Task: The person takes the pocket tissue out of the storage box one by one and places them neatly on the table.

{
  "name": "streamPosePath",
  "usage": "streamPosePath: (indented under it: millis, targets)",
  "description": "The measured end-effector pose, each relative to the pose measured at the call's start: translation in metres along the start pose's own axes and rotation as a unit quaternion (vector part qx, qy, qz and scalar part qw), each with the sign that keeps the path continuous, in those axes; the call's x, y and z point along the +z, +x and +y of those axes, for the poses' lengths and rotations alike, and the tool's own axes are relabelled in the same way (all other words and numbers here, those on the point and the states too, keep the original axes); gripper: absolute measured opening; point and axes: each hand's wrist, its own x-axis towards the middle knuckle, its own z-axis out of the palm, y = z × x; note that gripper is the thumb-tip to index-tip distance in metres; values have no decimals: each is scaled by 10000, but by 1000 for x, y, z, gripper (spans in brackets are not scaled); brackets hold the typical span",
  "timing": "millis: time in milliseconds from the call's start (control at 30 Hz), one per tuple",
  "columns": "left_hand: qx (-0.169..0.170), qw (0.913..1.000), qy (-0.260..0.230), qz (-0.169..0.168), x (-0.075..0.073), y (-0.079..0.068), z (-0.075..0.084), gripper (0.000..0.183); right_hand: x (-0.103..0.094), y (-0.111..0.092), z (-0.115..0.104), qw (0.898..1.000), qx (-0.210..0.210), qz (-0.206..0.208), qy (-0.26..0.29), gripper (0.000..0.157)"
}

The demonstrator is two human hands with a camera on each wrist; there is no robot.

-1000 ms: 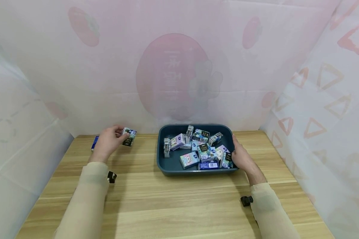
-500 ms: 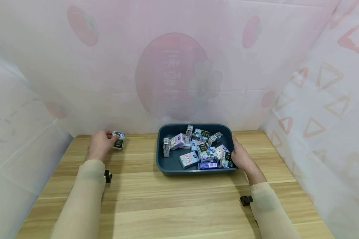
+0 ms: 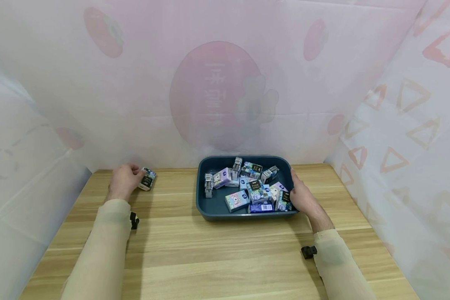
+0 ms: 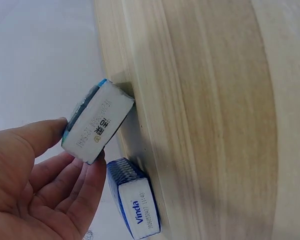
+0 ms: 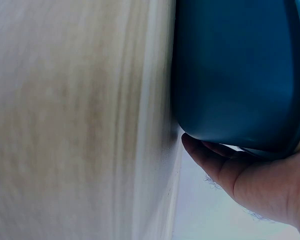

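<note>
So the biggest thing here is the printed backdrop [image 3: 142, 104], rising past both grips, then the wood-look surface [image 3: 217, 258] spreading out below them. Next is the dark blue-green tray [image 3: 243, 217], immediately left of the right grip [image 3: 303, 196] and well to the right of the left grip [image 3: 125, 180]. The right grip is closed around the tray's end, fingers up against the outer wall, I'd guess just to keep it steady. Loads of tissue packs lie jumbled in there at all angles, like the light-blue cartoon pack [image 3: 237, 201], so they look dropped in rather than arranged. The left grip's only open about one pack's thickness: thumb on one face, fingers on the other, pinching a dark floral tissue pack [image 3: 148, 179], tilted, probably so its far end stays free. Smallest showing: a blue Vinda pack [image 4: 138, 207] on the surface, right by those left fingers.
</note>
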Motion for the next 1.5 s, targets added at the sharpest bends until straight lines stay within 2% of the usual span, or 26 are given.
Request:
streamPosePath:
  millis: [433, 600, 867, 1033, 1500]
  targets:
    - [-108, 9999, -84, 89, -2, -2, 1, 52, 0, 0, 1, 10000, -32, 11, -29, 85]
    - [107, 9999, -6, 23, -1, -4, 2, 52, 0, 0, 1, 10000, -27, 15, -13, 85]
    - [461, 9979, 326, -323, 1, -4, 3, 46, 2, 2, 3, 10000, 43, 20, -4, 84]
    - [392, 9980, 333, -369, 6, -2, 3, 47, 2, 2, 4, 10000, 39, 32, -8, 84]
    - [52, 9992, 368, -122, 16, 5, 6, 44, 1, 1, 2, 10000, 37, 14, -76, 86]
